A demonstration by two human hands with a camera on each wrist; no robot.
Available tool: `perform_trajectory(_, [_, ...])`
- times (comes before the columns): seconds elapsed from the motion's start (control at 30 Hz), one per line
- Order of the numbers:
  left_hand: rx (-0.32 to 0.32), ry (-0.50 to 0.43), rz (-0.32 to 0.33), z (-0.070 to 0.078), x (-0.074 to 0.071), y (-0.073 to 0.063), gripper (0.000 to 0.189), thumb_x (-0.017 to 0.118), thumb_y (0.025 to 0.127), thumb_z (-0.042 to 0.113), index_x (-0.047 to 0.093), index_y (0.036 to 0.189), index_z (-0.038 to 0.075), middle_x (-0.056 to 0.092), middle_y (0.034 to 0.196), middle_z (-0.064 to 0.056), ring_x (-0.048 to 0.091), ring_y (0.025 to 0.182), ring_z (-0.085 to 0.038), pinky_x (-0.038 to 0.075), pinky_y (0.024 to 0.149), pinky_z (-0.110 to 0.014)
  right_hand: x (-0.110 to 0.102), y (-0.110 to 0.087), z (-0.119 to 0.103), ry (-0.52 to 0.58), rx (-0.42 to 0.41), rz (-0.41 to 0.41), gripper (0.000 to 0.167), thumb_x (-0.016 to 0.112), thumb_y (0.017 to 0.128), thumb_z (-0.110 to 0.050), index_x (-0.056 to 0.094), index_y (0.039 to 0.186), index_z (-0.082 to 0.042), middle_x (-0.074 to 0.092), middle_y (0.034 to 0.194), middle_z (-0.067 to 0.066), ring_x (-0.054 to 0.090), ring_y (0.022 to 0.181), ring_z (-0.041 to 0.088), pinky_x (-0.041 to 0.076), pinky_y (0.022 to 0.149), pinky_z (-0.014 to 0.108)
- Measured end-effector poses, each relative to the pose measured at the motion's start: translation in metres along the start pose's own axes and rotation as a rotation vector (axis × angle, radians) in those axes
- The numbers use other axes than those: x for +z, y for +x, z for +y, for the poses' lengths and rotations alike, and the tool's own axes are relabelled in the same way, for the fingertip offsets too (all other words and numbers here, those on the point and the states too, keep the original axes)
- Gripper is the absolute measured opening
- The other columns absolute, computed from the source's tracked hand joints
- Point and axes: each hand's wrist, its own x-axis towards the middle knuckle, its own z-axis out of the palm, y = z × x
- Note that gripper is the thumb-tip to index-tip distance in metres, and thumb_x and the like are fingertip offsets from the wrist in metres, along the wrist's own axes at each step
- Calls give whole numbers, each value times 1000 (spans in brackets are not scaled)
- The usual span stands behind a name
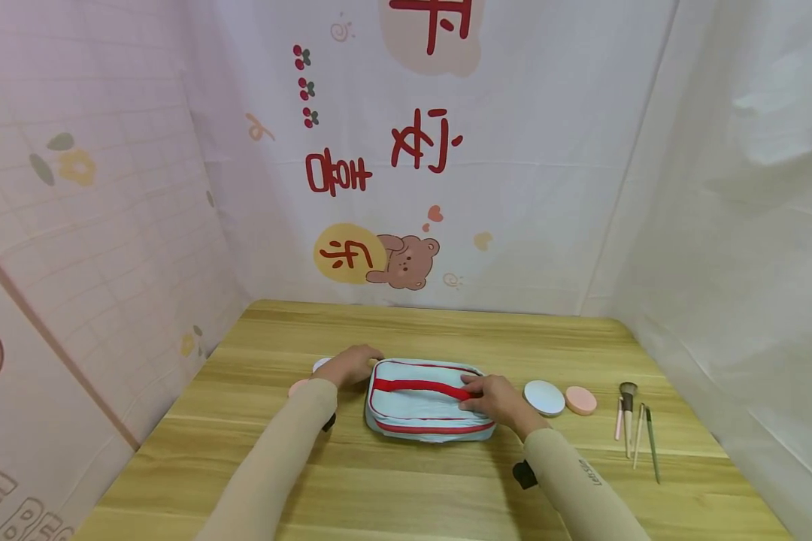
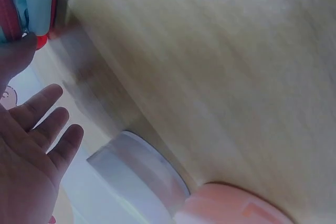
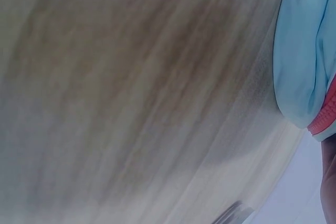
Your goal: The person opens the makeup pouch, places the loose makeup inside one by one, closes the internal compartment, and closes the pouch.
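Note:
A pale blue cosmetic bag (image 1: pixel 419 406) with red piping, a red zipper and a red top handle (image 1: pixel 422 386) sits upright on the table. My left hand (image 1: pixel 355 366) is at its far left corner. In the left wrist view, the thumb (image 2: pixel 18 59) of that hand meets a small red tab at the bag's edge, three fingers stand apart, and the index finger is hidden. My right hand (image 1: pixel 501 400) grips the bag's right end, fingers and thumb over the handle's end. The right wrist view shows the bag's blue side (image 3: pixel 299 51) and little of the hand.
Right of the bag lie a white round case (image 1: pixel 544 398), a peach round case (image 1: pixel 580 400), a makeup brush (image 1: pixel 627 409) and several thinner sticks or brushes (image 1: pixel 652 447). Beside my left forearm are another white case (image 2: pixel 142 174) and a peach one (image 2: pixel 226 205). Printed cloth hangs behind the wooden table (image 1: pixel 406 488).

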Motion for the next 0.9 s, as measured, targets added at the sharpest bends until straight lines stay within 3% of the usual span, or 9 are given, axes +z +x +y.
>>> perform_trajectory(0.2, [32,32,-21,0,-1,4,31,58,99,12,66,129,13,62,130,-9,49,130,-31,36,110,-47,1,-1,1,-4,-5,3,30,80,84,-19,76,111,-5,61,136,6,45,134,35,37,109,48])
perform_trajectory(0.37, [52,108,16,-5,0,6,25,55,96,4,72,112,14,66,116,-7,56,116,-28,42,104,-44,1,-1,2,4,-13,-3,30,79,85,-18,76,111,-5,61,136,6,45,134,35,38,108,48])
perform_trajectory(0.5, [57,116,40,-9,1,6,23,55,94,3,71,102,15,65,108,-5,56,107,-26,45,98,-43,2,0,2,4,-10,-1,30,79,85,-18,76,112,-4,61,136,6,45,135,35,38,108,48])
perform_trajectory(0.77, [90,87,23,-9,-1,6,24,58,95,4,74,108,16,68,114,-5,58,114,-29,44,102,-45,3,1,2,-4,2,11,31,80,84,-19,76,111,-5,61,136,5,45,134,33,39,108,47])
perform_trajectory(0.9, [51,98,16,-7,-1,5,22,57,97,8,74,107,17,67,115,-5,55,117,-29,42,103,-46,3,0,2,-5,2,14,30,80,84,-19,77,111,-6,62,135,5,46,134,34,39,108,47])
